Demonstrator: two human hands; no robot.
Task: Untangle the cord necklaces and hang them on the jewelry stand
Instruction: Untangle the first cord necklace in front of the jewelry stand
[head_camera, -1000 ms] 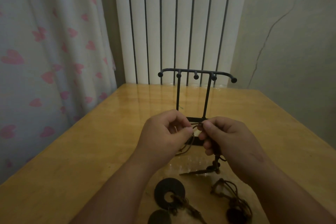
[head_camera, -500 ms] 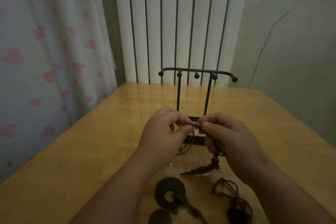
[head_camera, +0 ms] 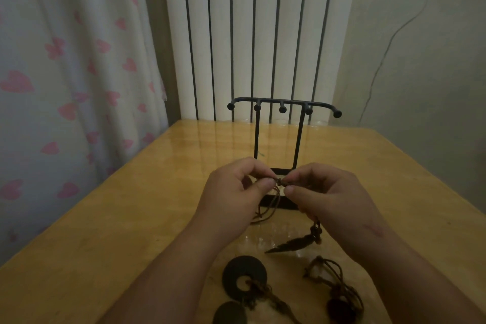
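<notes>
Pinching the knot [head_camera: 281, 181] of a brown cord necklace between the thumb and forefinger of my left hand [head_camera: 231, 200] and my right hand [head_camera: 328, 202], I hold it above the tabletop [head_camera: 105, 231], fingertips almost meeting. Loose cord loops [head_camera: 265, 208] dangle beneath my left hand, and a dark feather pendant [head_camera: 292, 243] hangs below my right hand. The black jewelry stand [head_camera: 282, 101] stands upright just beyond both hands. Nearer me than my hands lie a ring-pendant necklace [head_camera: 243, 275] and, apart from it, a bunched cord necklace [head_camera: 334, 287].
</notes>
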